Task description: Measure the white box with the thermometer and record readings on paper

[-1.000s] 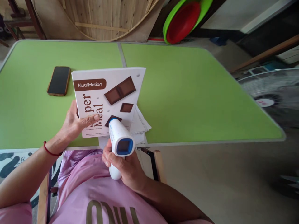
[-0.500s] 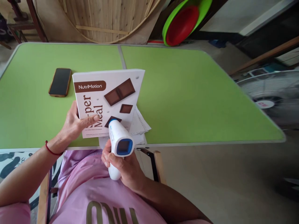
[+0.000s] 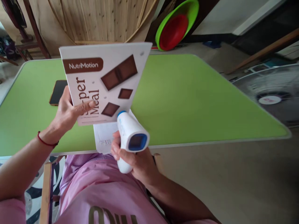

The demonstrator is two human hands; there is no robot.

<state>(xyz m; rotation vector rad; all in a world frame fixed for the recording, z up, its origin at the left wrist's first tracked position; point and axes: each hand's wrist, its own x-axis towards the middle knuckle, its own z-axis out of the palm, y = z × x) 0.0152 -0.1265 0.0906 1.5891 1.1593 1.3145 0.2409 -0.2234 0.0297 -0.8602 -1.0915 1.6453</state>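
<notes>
My left hand grips a white NutriMotion box by its lower left side, thumb on the printed front and fingers behind. The box is held up and tilted above the table, with brown chocolate pieces pictured on it. In my right hand is a white infrared thermometer with a blue-framed screen turned toward me. Its blue-ringed nose points at the lower right part of the box; I cannot tell whether they touch. Printed papers lie below the box, partly hidden by it.
A phone lies on the green table, partly covered by my left hand and the box. Beyond the far edge are green and red basins and a wooden chair. A fan stands at the right.
The box has been raised and now looks larger, covering part of the phone. The thermometer has shifted right and slightly up. More of the papers shows beneath the box. The camera view has shifted.
</notes>
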